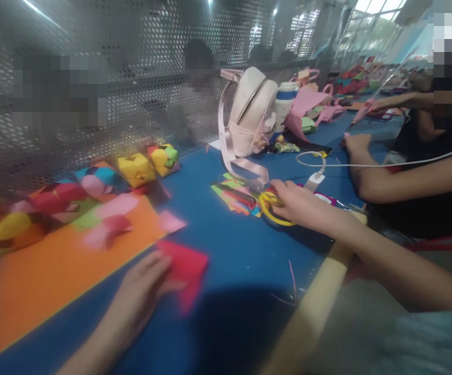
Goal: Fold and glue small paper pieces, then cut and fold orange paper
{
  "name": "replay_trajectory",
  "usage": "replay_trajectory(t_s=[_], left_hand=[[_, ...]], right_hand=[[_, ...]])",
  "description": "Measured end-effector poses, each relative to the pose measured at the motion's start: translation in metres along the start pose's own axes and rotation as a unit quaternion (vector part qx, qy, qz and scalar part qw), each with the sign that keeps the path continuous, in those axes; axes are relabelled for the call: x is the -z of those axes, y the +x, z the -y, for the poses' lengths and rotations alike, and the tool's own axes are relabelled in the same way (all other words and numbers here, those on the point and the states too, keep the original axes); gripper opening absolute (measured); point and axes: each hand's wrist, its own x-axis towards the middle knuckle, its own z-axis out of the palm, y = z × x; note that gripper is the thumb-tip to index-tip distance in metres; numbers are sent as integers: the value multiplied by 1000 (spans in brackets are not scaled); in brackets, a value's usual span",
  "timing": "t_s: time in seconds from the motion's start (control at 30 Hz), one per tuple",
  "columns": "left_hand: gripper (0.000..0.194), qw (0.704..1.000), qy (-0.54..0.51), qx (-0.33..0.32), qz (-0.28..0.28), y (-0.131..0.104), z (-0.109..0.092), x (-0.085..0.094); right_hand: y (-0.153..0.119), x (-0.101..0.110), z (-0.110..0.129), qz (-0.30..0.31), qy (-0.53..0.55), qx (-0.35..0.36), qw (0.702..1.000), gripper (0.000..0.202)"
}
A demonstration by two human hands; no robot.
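Note:
My left hand (pixel 149 276) pinches a folded red paper piece (pixel 188 265) above the blue table, fingers on its left side. Farther off to the right, my right hand (pixel 294 203) has its fingers round the yellow handles of a pair of scissors (pixel 278 216). The scissors' blades point left over a pile of small coloured paper strips (pixel 235 195). A small pink paper (pixel 172 222) lies just beyond the red one. Motion blurs my left hand and the red paper.
Folded paper shapes (pixel 135 169) and an orange sheet (pixel 73 271) cover the left. A pale backpack (pixel 249 114) and a bottle (pixel 284 107) stand behind the scissors. A white cable with a plug (pixel 315 180) lies right. Another person's arms (pixel 398 174) rest at the table's right edge.

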Motion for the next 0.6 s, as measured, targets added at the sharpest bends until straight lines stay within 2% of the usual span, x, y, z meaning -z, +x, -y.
replay_trajectory(t_s=[0.07,0.13,0.17,0.23,0.3,0.33,0.4,0.47,0.6], left_hand=[[36,1000,-1,-8,-7,0,-2,-2],[31,1000,0,-12,-5,-1,-4,-3],[28,1000,1,-10,-2,-1,-6,-5],[21,1000,2,-1,1,-3,-11,-10],[13,1000,3,16,2,-5,-17,-16],[11,1000,3,23,3,-6,-20,-20],[10,999,3,34,3,-7,-26,-26],[11,999,-3,35,0,-9,-30,-29],[13,1000,-16,27,-5,-12,-33,-26]], right_hand=[[-12,7,-6,-39,94,2,995,50],[-24,12,-6,-34,254,1,967,50],[-29,15,-3,-2,341,2,940,51],[-39,19,9,91,490,14,867,54],[-46,22,25,177,570,23,802,52],[-48,24,34,209,586,25,782,50],[-50,26,49,242,582,27,776,46],[-50,28,59,247,561,43,789,45],[-46,30,66,269,549,70,788,46]])
